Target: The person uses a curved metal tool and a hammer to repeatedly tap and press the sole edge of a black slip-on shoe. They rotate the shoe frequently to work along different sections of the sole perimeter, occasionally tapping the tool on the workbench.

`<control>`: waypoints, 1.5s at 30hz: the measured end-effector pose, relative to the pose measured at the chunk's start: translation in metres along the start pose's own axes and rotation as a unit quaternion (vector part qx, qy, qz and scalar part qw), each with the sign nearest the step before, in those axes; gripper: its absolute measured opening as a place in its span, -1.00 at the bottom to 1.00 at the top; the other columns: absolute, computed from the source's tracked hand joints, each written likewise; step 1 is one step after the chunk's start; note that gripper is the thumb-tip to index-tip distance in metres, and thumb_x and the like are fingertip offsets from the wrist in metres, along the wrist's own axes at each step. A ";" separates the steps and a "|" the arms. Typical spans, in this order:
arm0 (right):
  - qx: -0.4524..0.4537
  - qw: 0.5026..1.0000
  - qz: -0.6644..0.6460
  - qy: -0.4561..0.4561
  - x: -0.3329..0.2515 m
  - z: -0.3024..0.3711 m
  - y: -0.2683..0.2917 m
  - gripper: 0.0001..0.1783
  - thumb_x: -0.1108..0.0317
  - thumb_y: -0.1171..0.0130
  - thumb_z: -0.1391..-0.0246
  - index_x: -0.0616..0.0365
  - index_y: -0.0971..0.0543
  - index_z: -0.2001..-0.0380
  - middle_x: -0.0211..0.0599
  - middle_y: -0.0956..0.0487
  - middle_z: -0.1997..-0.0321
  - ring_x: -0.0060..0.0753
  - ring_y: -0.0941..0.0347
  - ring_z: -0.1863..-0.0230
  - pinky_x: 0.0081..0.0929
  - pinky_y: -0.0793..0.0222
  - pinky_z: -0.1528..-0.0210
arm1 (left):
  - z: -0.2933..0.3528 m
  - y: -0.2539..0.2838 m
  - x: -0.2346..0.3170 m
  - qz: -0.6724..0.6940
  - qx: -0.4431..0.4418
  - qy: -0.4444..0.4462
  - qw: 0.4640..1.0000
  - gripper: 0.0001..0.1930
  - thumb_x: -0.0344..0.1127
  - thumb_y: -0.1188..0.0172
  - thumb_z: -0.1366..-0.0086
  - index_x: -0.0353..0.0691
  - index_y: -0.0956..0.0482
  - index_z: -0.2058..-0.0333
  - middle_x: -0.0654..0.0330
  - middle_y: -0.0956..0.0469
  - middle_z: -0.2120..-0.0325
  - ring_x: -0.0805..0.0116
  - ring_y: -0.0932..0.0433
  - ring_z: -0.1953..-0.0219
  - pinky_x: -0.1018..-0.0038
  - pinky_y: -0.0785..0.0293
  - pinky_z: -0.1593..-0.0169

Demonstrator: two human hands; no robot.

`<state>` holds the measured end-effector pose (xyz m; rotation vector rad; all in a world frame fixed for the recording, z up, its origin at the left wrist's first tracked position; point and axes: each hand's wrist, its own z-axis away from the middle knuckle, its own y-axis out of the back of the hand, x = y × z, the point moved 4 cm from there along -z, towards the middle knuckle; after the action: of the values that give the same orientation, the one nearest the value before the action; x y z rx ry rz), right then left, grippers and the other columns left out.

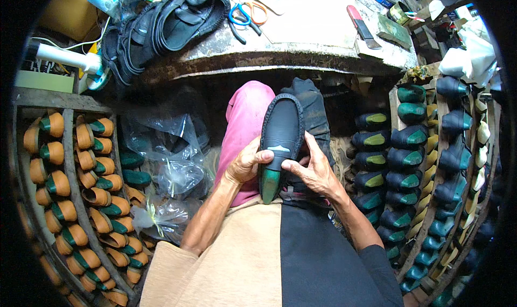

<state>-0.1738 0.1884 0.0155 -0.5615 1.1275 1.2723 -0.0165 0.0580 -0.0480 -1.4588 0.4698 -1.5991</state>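
Note:
A black loafer upper (284, 125) stretched over a green shoe last (270, 184) is held upright above my lap, toe pointing away and the bare green heel end toward me. My left hand (245, 161) grips its left side, with the thumb lying on the upper near the opening. From the other side my right hand (314, 170) closes round it, its thumb pressed by the rear edge of the leather. A pale strip (277, 149) shows across the upper between the thumbs. The fingertips under the shoe are hidden.
A worn workbench (301, 40) lies ahead, carrying black leather uppers (172, 30), scissors (240, 15), and a red-handled knife (362, 26). Wooden racks of tan shoes (55, 153) stand left; dark shoes on lasts (405, 159) fill the racks right. Clear plastic bags (172, 167) sit beside my left leg.

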 end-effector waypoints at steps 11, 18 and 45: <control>0.118 0.977 -0.143 0.107 0.005 0.017 -0.033 0.00 0.07 -0.56 -0.31 0.28 -0.30 -0.61 0.04 -0.47 -0.55 -0.11 -0.43 -0.54 -0.17 -0.30 -0.62 | 0.014 -0.029 0.061 0.094 0.149 -0.270 0.947 -0.27 -0.10 -0.38 -0.55 -0.24 -0.35 -0.54 0.05 -0.56 -0.40 0.03 -0.47 -0.50 -0.02 -0.35 -0.59; 0.115 0.849 -0.507 0.097 0.007 -0.091 -0.014 -0.53 0.11 0.04 -0.71 0.28 -0.54 -0.32 -0.18 -0.70 -0.22 -0.31 -0.65 -0.24 -0.29 -0.60 -0.32 | 0.051 -0.057 0.083 -0.328 0.205 -0.294 0.874 -0.05 0.14 -0.41 -0.55 -0.24 -0.10 -0.60 0.03 -0.43 -0.40 0.13 -0.47 -0.43 0.12 -0.39 -0.52; 0.048 0.928 -0.295 0.224 0.018 -0.113 -0.013 -0.53 0.12 -0.11 -0.56 0.33 -0.62 -0.20 -0.14 -0.75 -0.03 -0.32 -0.72 -0.02 -0.34 -0.65 -0.15 | 0.093 -0.076 0.012 -0.371 0.131 -0.277 0.876 0.00 -0.45 -0.81 -0.01 -0.31 -0.39 -0.38 0.03 -0.34 -0.22 -0.26 -0.30 -0.60 0.11 -0.51 -0.48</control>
<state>-0.2026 0.0969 -0.0485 -1.0621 1.2532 0.5732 0.0446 0.1149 0.0400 -1.8937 -0.6992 -1.5911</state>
